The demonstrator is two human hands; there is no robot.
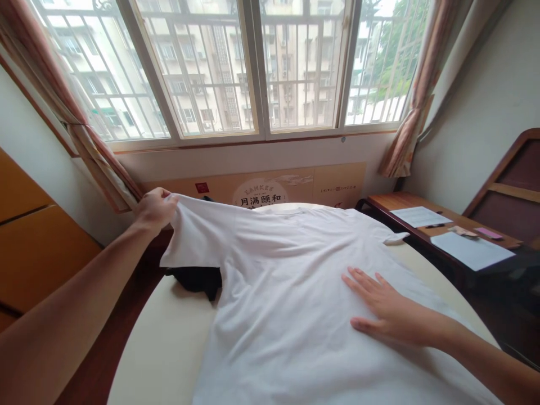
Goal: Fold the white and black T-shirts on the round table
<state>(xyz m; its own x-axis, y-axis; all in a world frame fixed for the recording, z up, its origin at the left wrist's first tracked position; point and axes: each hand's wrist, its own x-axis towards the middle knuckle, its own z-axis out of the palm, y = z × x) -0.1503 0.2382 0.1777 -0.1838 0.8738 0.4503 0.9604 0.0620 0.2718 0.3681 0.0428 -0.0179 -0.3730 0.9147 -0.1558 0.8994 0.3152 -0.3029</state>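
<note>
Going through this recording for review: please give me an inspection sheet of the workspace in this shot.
Surface: round cream tabletop, with a dark edge.
Job's things: white T-shirt spread out, one upper corner lifted; black garment partly beneath it.
Clutter: papers and a pink card on the wooden desk at right.
Grippers: left hand grips the T-shirt's lifted corner; right hand lies flat on the T-shirt, fingers spread.
Cables: nothing seen.
Surroundings: barred window, curtains, printed board below the sill.
</note>
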